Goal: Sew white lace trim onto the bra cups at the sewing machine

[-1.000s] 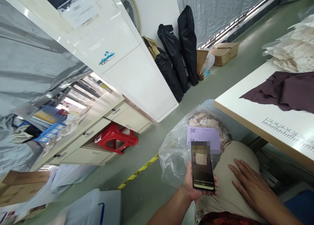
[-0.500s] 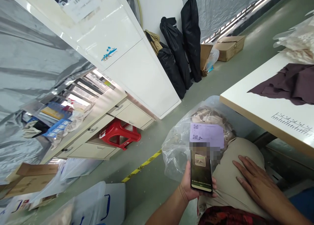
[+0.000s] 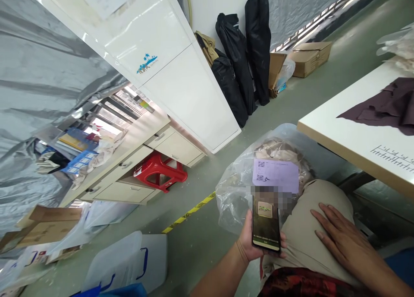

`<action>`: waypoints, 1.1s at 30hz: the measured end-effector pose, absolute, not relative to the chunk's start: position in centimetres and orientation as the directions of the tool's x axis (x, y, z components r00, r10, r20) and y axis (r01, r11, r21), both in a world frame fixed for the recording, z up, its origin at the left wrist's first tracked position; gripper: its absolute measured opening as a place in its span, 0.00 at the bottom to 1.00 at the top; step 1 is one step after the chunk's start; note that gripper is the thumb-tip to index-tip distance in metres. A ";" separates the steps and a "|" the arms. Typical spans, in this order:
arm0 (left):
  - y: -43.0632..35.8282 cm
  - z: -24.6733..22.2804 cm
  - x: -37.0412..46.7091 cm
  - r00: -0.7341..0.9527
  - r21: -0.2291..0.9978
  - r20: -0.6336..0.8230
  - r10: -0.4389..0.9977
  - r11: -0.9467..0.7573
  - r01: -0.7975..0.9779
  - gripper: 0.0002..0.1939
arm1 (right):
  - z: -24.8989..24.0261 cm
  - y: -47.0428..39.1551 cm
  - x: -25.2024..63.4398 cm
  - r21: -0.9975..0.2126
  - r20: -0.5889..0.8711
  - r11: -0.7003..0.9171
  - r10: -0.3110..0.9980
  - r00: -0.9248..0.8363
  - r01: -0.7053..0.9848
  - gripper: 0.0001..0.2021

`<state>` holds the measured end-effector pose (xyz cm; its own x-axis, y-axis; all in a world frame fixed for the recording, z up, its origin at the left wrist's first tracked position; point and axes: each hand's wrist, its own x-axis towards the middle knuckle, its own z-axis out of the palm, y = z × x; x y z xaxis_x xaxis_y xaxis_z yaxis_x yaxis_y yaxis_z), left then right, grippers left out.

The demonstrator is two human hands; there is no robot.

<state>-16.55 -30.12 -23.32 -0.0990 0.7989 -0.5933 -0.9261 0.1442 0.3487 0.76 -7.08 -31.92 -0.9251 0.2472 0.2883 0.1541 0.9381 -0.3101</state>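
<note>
My left hand (image 3: 248, 241) is wrapped round a smartphone (image 3: 265, 225), its lit screen facing up at me. On the screen a small framed patch shows in a dark camera-like picture. Just beyond the phone, a purple paper slip (image 3: 276, 175) with printed QR codes lies on a clear plastic bag (image 3: 231, 193) that holds beige fabric. A pixelated patch covers the phone's top and the slip's lower edge. My right hand (image 3: 339, 232) rests flat, fingers spread, on the beige trouser leg (image 3: 310, 219) and holds nothing.
A white table (image 3: 339, 120) with dark purple fabric (image 3: 384, 105) stands at the right. A red stool (image 3: 160, 172) is tucked under the desk beside a white cabinet (image 3: 190, 85). Lidded plastic bins (image 3: 155, 258) sit lower left. Cardboard boxes (image 3: 308, 59) lie at the back.
The view has shifted slightly. The framed patch on the phone screen has changed from a QR code to greenish marks. Blue material has come into view at the bottom left. Both hands keep their places.
</note>
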 end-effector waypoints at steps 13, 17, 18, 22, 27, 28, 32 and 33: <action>-30.6 -24.1 -16.7 -0.104 0.321 -0.634 0.766 0.139 -0.937 0.60 | -31.8 -6.9 0.7 -0.288 0.285 0.948 0.222 -0.932 0.138 0.27; -30.6 -24.0 -16.8 -0.106 0.323 -0.633 0.767 0.136 -0.936 0.59 | -32.2 -6.9 0.9 -0.301 0.268 0.942 0.231 -0.935 0.147 0.28; -30.6 -24.0 -16.8 -0.106 0.324 -0.631 0.768 0.138 -0.936 0.60 | -32.4 -6.9 0.9 -0.310 0.257 0.938 0.238 -0.937 0.153 0.28; -30.6 -24.2 -16.7 -0.103 0.329 -0.625 0.774 0.142 -0.934 0.59 | -32.6 -6.9 1.0 -0.353 0.211 0.917 0.272 -0.939 0.187 0.29; -30.6 -24.5 -16.7 -0.094 0.332 -0.611 0.786 0.146 -0.932 0.60 | -32.4 -7.0 0.9 -0.387 0.179 0.900 0.290 -0.940 0.204 0.29; -30.6 -24.6 -16.7 -0.092 0.332 -0.608 0.789 0.147 -0.932 0.60 | -32.4 -6.9 0.9 -0.389 0.179 0.900 0.285 -0.942 0.199 0.29; -30.7 -24.9 -16.8 -0.093 0.337 -0.594 0.799 0.142 -0.931 0.60 | -32.1 -6.8 0.8 -0.360 0.222 0.919 0.252 -0.942 0.161 0.27; -30.7 -24.9 -16.8 -0.096 0.340 -0.593 0.800 0.140 -0.930 0.60 | -32.0 -6.8 0.8 -0.349 0.233 0.924 0.244 -0.941 0.154 0.27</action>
